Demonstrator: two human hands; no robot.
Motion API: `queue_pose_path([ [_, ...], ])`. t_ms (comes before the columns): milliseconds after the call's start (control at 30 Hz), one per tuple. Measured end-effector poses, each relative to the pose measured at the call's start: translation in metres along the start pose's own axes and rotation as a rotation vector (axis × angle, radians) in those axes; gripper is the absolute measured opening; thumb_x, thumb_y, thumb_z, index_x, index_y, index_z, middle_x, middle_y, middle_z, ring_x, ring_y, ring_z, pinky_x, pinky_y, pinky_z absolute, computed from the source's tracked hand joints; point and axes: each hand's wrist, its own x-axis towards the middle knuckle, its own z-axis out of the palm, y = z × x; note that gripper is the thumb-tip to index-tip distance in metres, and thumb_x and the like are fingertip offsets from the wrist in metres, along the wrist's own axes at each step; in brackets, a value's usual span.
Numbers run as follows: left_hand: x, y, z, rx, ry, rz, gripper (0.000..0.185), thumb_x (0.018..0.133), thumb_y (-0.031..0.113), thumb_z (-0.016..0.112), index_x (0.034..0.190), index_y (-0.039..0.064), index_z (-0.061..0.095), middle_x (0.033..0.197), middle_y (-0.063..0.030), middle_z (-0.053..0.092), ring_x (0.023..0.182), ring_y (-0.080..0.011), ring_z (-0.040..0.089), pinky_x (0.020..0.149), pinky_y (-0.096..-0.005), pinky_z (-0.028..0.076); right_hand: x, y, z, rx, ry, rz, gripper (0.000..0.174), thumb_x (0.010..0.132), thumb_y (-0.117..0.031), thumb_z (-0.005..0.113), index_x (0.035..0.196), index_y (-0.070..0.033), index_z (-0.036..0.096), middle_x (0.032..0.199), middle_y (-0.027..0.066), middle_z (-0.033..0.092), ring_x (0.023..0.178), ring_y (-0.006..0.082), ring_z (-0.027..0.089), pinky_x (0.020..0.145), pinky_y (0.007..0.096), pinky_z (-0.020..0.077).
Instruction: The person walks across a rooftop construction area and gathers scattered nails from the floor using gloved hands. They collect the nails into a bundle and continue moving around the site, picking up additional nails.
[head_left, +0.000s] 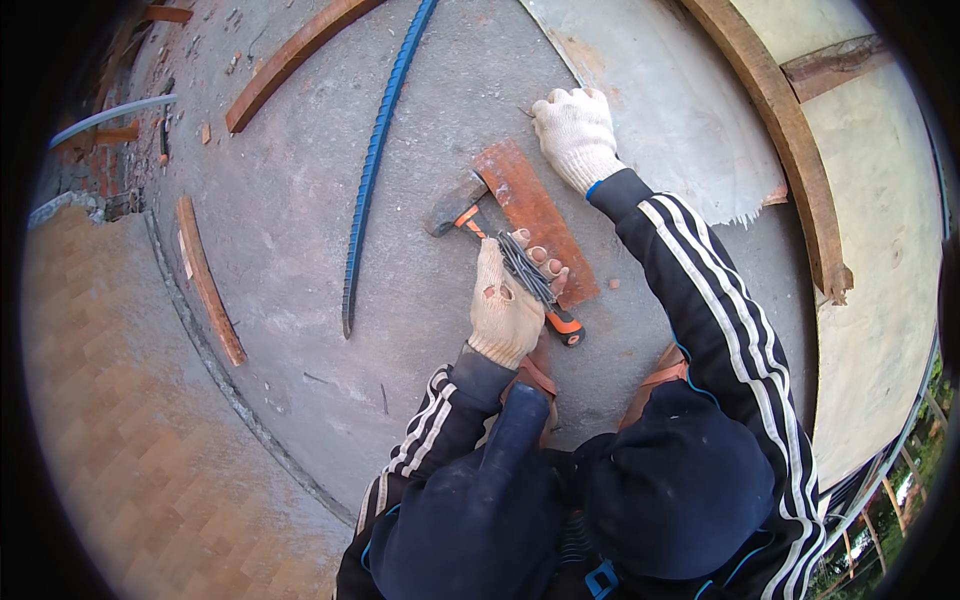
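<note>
My left hand (504, 311), in a worn off-white knit glove with bare fingertips, holds a bundle of grey steel nails (525, 270), palm up. Beneath it lies a hammer on the concrete floor, its dark steel head (454, 206) to the upper left and its black-and-orange grip (567, 327) to the lower right. Partly under the same hand is a flat reddish-brown board (534, 206). My right hand (576, 135), also gloved, is closed beside the edge of a pale sheet (660, 97). A thin dark nail-like tip pokes from the left of that fist.
A blue ribbed bar (373, 161) lies left of the hammer. Wooden battens lie at the upper left (296, 60), far left (208, 281) and across the sheets at right (787, 142). A floor edge (225, 394) borders tan tiles (142, 420). My feet and knees are close below.
</note>
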Motion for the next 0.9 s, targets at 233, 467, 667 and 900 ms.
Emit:
queue_pose_path([
  [233,0.004,0.002,-0.002,-0.001,-0.03,0.02,0.042,0.103,0.046,0.042,0.123,0.009,0.051,0.103,-0.01,0.061,0.1,-0.0291,0.062,0.097,-0.047,0.051,0.002,-0.012,-0.008,-0.089,-0.033,0.004,0.014,0.085,-0.018,0.062,0.088,-0.009,0.072,0.091,0.01,0.07,0.094,0.0282,0.066,0.087,0.0418,0.0451],
  [467,0.019,0.008,0.001,-0.134,-0.028,0.111,0.054,0.1,0.054,0.044,0.131,0.01,0.046,0.122,-0.0112,0.057,0.115,-0.0327,0.056,0.101,-0.0497,0.045,-0.073,-0.028,-0.076,0.556,-0.001,-0.103,0.018,0.086,-0.023,0.062,0.09,-0.009,0.073,0.087,0.0094,0.067,0.09,0.0289,0.064,0.088,0.0434,0.0466],
  [667,0.02,0.021,0.002,-0.131,-0.018,0.127,0.039,0.099,0.048,0.051,0.115,0.013,0.055,0.097,-0.0046,0.06,0.095,-0.0248,0.06,0.097,-0.0485,0.047,-0.057,-0.007,-0.064,0.49,0.167,-0.091,0.02,0.086,-0.014,0.066,0.105,-0.012,0.071,0.098,0.01,0.067,0.099,0.0293,0.063,0.092,0.0408,0.0454],
  [900,0.013,0.015,0.007,-0.117,0.011,0.091,0.036,0.1,0.048,0.05,0.108,0.014,0.056,0.088,-0.0027,0.059,0.083,-0.0211,0.06,0.094,-0.0457,0.05,0.006,0.059,-0.016,-0.148,0.2,-0.13,0.024,0.087,-0.011,0.059,0.104,-0.016,0.074,0.114,0.0086,0.062,0.115,0.0256,0.055,0.105,0.0465,0.035],
])
